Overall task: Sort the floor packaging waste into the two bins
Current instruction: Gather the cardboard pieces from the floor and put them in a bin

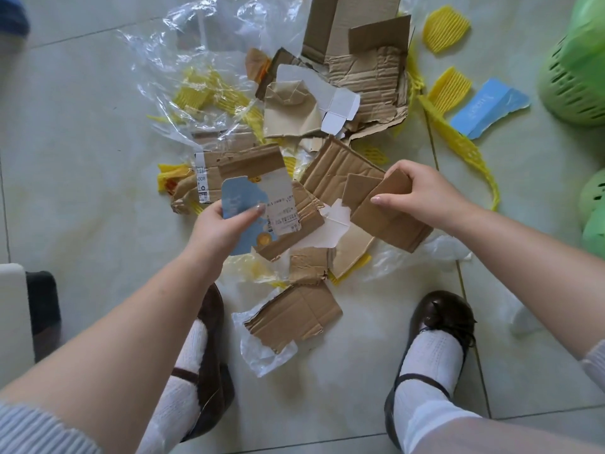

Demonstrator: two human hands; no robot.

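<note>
Packaging waste lies spread over the tiled floor. My left hand [226, 224] grips a stack of cardboard scraps [262, 188], with a blue-printed card piece on top and a labelled brown piece behind it. My right hand [422, 194] holds a folded brown cardboard piece [383, 214] above the pile. Further back lie a large torn corrugated sheet [366, 73], clear plastic film [183, 67] and yellow foam netting [458, 142]. A green slotted bin [569, 80] stands at the right edge, with a second green bin [594, 204] below it.
A torn cardboard piece [294, 316] on white plastic rests between my two brown shoes [442, 319]. A blue card scrap [487, 106] and yellow foam pads [445, 27] lie near the green bin. A dark object beside a white one [42, 309] sits at the left edge.
</note>
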